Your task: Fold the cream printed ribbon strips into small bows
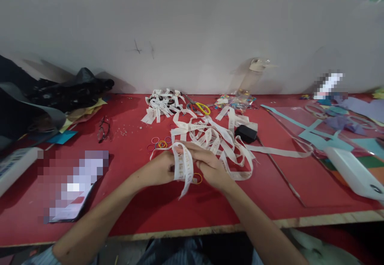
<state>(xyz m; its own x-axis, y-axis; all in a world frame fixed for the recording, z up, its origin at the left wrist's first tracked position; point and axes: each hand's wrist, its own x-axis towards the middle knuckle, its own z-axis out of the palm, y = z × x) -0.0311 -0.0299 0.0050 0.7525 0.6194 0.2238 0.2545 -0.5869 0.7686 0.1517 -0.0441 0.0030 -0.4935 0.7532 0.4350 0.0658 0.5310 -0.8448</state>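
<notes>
Scanning from the left of the frame, I see eyeglasses (pixel 103 129) lying on the red table (pixel 135 205), then loose rubber bands (pixel 161 143) just above the left hand (pixel 160 169). That hand is closed on a folded white printed ribbon (pixel 183 168) at centre frame, and the right hand (pixel 210 168) pinches the same ribbon from the other side. Behind them lies a tangled ribbon pile (pixel 217 137), with yellow-handled scissors (pixel 200 107) beyond it and a small black box (pixel 246 133) to its right.

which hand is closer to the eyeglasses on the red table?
Left. The left hand holds the white ribbon to the right of the eyeglasses and closer to the camera; the right hand grips the same ribbon farther right.
</notes>
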